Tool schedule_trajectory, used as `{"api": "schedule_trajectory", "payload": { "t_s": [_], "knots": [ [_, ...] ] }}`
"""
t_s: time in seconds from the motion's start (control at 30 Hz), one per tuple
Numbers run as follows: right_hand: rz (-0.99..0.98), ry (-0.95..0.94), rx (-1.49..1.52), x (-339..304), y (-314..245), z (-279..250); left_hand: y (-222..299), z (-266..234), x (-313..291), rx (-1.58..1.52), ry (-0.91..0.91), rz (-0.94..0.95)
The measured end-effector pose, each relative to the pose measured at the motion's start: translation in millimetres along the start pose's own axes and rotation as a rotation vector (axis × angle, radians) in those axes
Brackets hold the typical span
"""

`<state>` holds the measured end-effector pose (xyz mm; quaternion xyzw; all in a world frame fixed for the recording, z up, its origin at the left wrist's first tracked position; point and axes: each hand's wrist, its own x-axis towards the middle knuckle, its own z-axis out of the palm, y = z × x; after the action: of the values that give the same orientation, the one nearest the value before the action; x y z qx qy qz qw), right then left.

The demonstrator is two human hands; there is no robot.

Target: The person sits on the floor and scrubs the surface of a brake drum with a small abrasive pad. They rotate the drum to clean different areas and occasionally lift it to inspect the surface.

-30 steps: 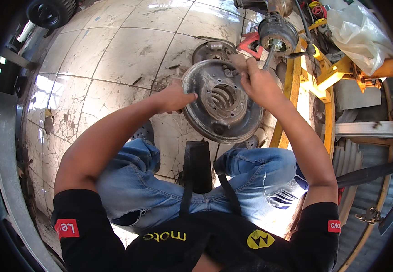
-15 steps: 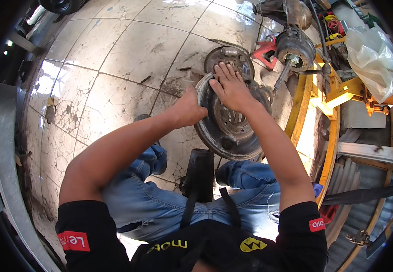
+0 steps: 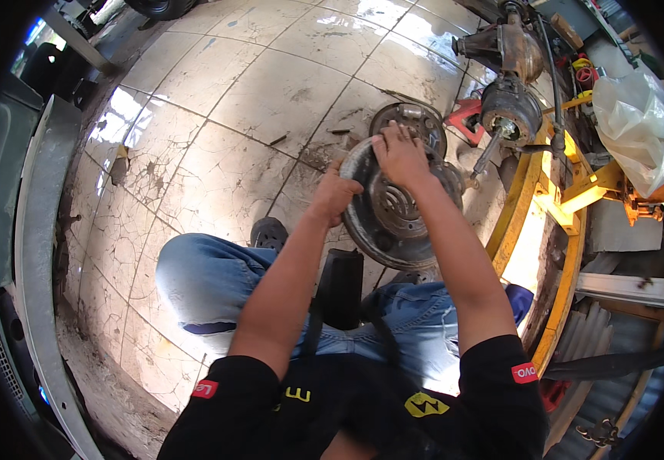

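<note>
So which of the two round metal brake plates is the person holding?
The nearer, larger brake plate, gripped at its rim by both hands; the smaller one lies untouched on the floor behind it.

Vehicle repair workshop: axle [image 3: 510, 77], brake parts [image 3: 393, 207].

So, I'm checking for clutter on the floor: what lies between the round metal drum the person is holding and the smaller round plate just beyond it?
Head view: nothing. The drum overlaps the smaller plate; only the right hand lies over that edge.
</note>
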<state>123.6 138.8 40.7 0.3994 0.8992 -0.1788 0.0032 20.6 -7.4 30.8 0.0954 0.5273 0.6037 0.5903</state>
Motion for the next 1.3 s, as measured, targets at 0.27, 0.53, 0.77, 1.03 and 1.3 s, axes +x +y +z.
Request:
{"api": "schedule_trajectory", "payload": {
  "t_s": [0.27, 0.53, 0.77, 1.03, 1.3],
  "knots": [
    [-0.044, 0.098, -0.078, 3, 14, 23, -10, -5, 5, -0.165, -0.093, 0.026],
    [-0.152, 0.126, -0.022, -7, 16, 30, -14, -7, 8, -0.108, -0.021, 0.049],
    [-0.102, 0.158, 0.079, -9, 11, 32, -6, -2, 2, -0.031, -0.020, 0.034],
    [-0.002, 0.096, 0.002, 18, 16, 17, -3, 1, 3, 0.015, -0.029, 0.050],
    [-0.088, 0.178, 0.054, -6, 15, 34, -6, -5, 5, 0.021, -0.098, 0.027]
  ]
}}
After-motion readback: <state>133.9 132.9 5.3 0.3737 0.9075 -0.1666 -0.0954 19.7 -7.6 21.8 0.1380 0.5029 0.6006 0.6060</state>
